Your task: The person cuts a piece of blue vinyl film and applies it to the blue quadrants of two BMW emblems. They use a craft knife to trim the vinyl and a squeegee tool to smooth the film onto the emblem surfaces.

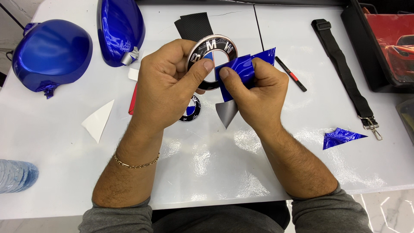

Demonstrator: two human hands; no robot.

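Left hand (166, 88) grips round emblem (212, 56); right hand (258, 92) pinches blue film (241, 69) against it.

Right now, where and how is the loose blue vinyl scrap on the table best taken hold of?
The blue vinyl scrap lies flat, alone on the white table. Probably pinch its narrow right-pointing tip from the right, nearest the right hand, where a thin corner lifts most easily.

— Where does the camera sit?
— On my head, looking steeply down and forward over my forearms at the glossy white table (207, 172).
— How near?
— Close; my left hand (166, 88) and right hand (258, 92) fill the centre.
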